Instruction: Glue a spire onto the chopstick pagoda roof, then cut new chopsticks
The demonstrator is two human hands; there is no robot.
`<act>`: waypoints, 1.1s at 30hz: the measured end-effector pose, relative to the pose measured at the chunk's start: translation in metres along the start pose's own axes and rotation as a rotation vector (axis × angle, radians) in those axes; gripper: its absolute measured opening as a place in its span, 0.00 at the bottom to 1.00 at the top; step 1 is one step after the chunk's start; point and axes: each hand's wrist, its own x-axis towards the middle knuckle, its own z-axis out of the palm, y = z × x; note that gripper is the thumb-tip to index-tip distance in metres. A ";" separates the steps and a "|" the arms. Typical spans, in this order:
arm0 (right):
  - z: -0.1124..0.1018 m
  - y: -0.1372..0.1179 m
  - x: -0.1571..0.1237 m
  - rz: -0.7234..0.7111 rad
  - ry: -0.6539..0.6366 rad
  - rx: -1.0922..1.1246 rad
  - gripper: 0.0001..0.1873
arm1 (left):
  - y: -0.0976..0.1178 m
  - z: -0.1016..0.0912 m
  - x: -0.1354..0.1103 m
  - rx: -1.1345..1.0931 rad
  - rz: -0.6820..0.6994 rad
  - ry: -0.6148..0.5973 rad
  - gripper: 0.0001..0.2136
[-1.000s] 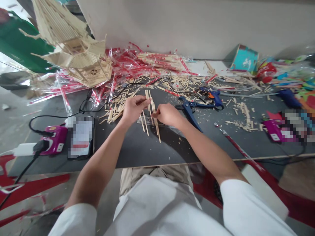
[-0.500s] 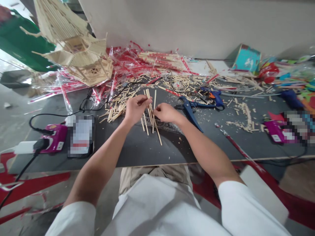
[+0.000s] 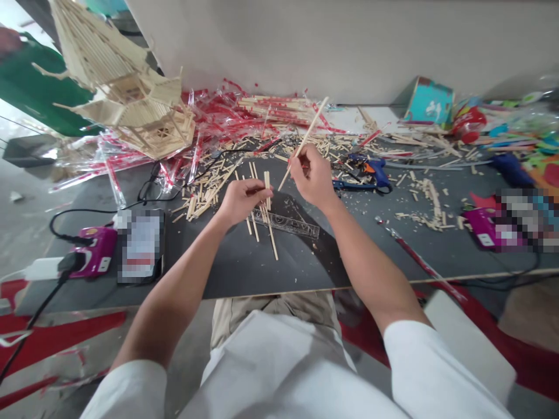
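Observation:
My left hand [image 3: 242,201] is closed on a small bundle of thin wooden sticks [image 3: 265,201] whose lower ends rest on the dark table [image 3: 244,262]. They lie across a clear plastic ruler [image 3: 290,223]. My right hand [image 3: 311,174] is raised above the table and pinches a single long wooden stick [image 3: 305,138], which slants up and to the right.
A stick-built model house [image 3: 126,93] stands at the back left amid red-and-clear wrappers. Cut stick pieces litter the table's far side. A blue glue gun [image 3: 371,169] lies right of my hand. A phone [image 3: 140,244] and purple devices [image 3: 94,256] sit near both sides.
My right hand has lifted off the bundle and pulled one stick up and to the right. My left hand keeps the remaining sticks in place.

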 end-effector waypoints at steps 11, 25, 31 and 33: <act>0.025 0.024 0.008 -0.414 -0.083 0.236 0.12 | -0.020 0.016 0.012 0.130 0.146 0.143 0.06; 0.030 0.024 0.009 -0.355 -0.082 0.225 0.14 | -0.018 0.006 0.013 0.239 0.206 0.069 0.06; 0.035 0.028 0.013 -0.289 0.004 0.293 0.20 | -0.020 0.007 0.014 0.250 0.222 0.064 0.07; 0.037 0.029 0.013 -0.254 -0.001 0.335 0.19 | -0.019 0.006 0.014 0.259 0.233 0.053 0.07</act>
